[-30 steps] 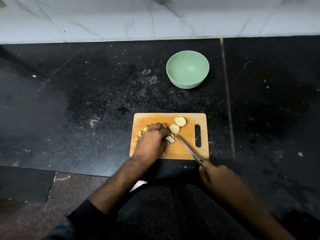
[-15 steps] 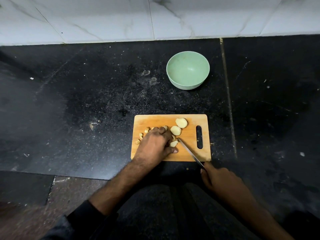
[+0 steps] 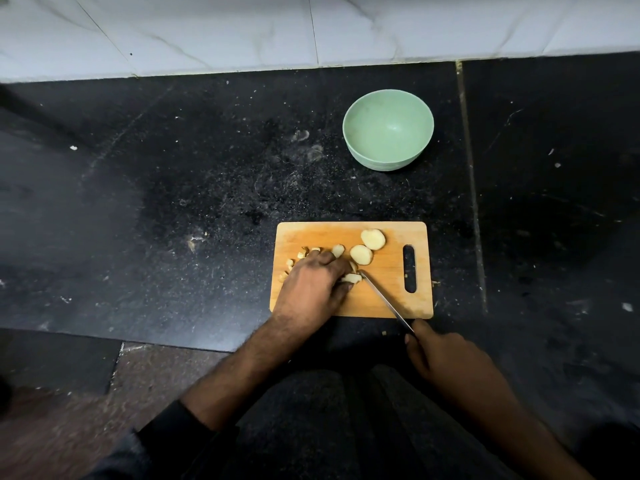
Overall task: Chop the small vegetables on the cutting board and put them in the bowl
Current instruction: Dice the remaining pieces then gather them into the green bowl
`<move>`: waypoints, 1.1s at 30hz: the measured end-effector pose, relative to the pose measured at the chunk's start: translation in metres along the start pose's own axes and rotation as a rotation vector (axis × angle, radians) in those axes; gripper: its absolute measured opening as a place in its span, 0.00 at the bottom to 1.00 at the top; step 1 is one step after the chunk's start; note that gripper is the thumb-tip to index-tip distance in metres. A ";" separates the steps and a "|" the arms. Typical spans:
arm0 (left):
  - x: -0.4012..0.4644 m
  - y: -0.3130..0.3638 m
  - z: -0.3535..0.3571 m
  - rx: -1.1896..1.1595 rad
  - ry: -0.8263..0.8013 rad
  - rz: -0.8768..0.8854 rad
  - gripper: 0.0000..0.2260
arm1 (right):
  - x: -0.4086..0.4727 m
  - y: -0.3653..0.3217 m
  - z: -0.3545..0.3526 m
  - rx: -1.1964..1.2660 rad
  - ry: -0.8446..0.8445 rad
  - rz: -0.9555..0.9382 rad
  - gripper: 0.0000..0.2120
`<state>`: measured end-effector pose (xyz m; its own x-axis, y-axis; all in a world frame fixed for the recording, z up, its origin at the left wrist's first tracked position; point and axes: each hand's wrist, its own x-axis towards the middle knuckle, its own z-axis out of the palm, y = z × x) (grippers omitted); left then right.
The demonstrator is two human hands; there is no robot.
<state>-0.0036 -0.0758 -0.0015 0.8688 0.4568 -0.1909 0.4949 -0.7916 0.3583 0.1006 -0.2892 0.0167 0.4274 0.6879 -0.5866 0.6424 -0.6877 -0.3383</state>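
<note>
- Two hands work at a wooden board (image 3: 388,299) that lies on a dark, speckled tabletop (image 3: 173,202).
- Left hand (image 3: 311,289) rests on the board's left half, knuckles up, fingers curled down over a pale vegetable piece (image 3: 351,278); its grip is closed on that piece, which shows just past the fingertips.
- Right hand (image 3: 443,358) is off the board's near edge, its grip wrapped round the handle of a knife (image 3: 384,299); the handle itself is hidden inside the fist.
- The blade runs diagonally from the near right corner of the board up to its middle, and its tip is right beside the held piece.
- Two round slices (image 3: 367,247) lie flat near the board's far edge, one touching the other, left of the handle slot (image 3: 409,268).
- Small cut bits (image 3: 301,256) lie scattered on the board around the far side of the left hand's fingers; some are partly hidden by it.
- A green bowl (image 3: 388,157) stands upright on the tabletop beyond the board, well apart from it, with nothing showing inside.
- White marble tiles (image 3: 311,29) run along the far edge of the tabletop.
</note>
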 end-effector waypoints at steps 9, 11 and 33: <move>-0.001 -0.006 0.001 -0.010 -0.012 -0.023 0.20 | 0.000 -0.001 0.001 0.017 0.024 -0.005 0.13; -0.001 -0.007 0.001 -0.007 0.011 -0.025 0.20 | -0.001 -0.001 0.001 0.013 0.026 -0.001 0.13; 0.002 0.023 0.009 0.034 0.098 0.038 0.11 | -0.013 0.001 0.005 0.064 0.070 0.070 0.12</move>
<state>0.0092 -0.0966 -0.0014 0.8824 0.4624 -0.0874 0.4634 -0.8216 0.3321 0.0923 -0.3003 0.0201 0.5143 0.6509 -0.5584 0.5689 -0.7462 -0.3458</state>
